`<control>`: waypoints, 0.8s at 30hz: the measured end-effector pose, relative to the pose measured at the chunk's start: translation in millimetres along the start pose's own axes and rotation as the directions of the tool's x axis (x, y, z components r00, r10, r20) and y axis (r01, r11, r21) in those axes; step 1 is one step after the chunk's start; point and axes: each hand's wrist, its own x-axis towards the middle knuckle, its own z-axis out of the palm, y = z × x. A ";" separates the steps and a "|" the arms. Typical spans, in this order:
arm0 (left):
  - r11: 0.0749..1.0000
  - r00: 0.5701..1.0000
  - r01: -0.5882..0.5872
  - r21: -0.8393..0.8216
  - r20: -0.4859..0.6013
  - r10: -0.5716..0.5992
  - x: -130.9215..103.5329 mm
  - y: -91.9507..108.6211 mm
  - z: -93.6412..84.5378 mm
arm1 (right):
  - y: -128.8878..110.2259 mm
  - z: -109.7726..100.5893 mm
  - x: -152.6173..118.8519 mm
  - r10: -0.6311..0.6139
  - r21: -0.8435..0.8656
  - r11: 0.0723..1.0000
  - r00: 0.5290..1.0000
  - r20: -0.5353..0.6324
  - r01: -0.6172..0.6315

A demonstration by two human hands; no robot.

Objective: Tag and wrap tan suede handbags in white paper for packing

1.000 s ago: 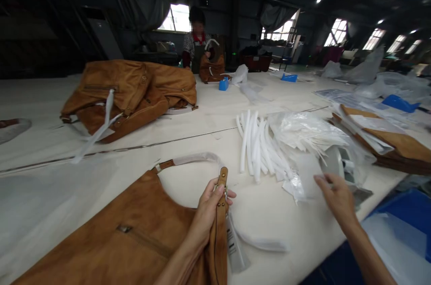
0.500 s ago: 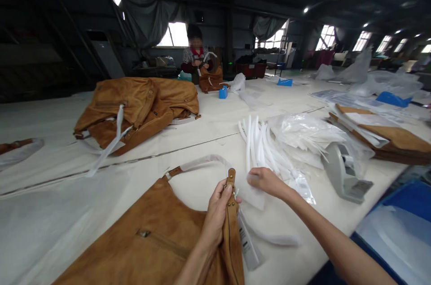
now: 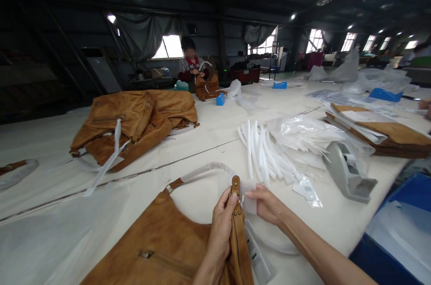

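Note:
A brown handbag (image 3: 168,235) lies at the table's near side, its strap (image 3: 205,169) wrapped in pale see-through material. My left hand (image 3: 224,220) is closed around the bag's strap end, beside a studded leather tab (image 3: 236,185). Just right of that tab, my right hand (image 3: 267,202) pinches a thin translucent sheet (image 3: 248,196), which reaches behind the strap end. A clear-sleeved tag with a barcode (image 3: 257,256) hangs below my hands.
White foam tubes (image 3: 259,150) and clear plastic bags (image 3: 303,130) lie beyond my right hand. A grey tape dispenser (image 3: 348,173) stands at the right, near stacked brown bags (image 3: 387,132). More brown bags (image 3: 134,123) lie left. Across the table, a person (image 3: 191,67) handles another bag.
My right hand has come closer to the strap end, bringing the translucent sheet against it. My left hand keeps its hold. The view has tilted slightly upward.

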 end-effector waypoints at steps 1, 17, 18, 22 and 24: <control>1.000 1.000 0.003 0.023 -0.016 -0.002 -0.3 0.6 0.4 | 4.4 3.4 -1.6 -0.030 0.051 0.998 0.999 -0.035 0.032; 0.815 0.961 -0.194 0.546 -0.059 0.269 9.5 -1.1 9.1 | -4.8 18.8 7.2 -0.002 0.125 0.991 0.946 -0.324 0.045; 0.772 0.954 -0.193 0.606 -0.066 0.291 7.9 1.8 9.3 | -5.2 18.4 7.4 0.004 0.124 0.992 0.945 -0.328 0.039; 0.726 0.828 -0.254 0.639 -0.244 0.504 8.7 14.9 3.4 | -6.1 18.4 8.5 0.032 0.142 0.990 0.937 -0.347 0.019; 0.839 0.816 -0.235 0.491 -0.370 0.445 13.8 22.6 -2.2 | -6.8 18.6 9.2 0.046 0.139 0.990 0.935 -0.351 0.004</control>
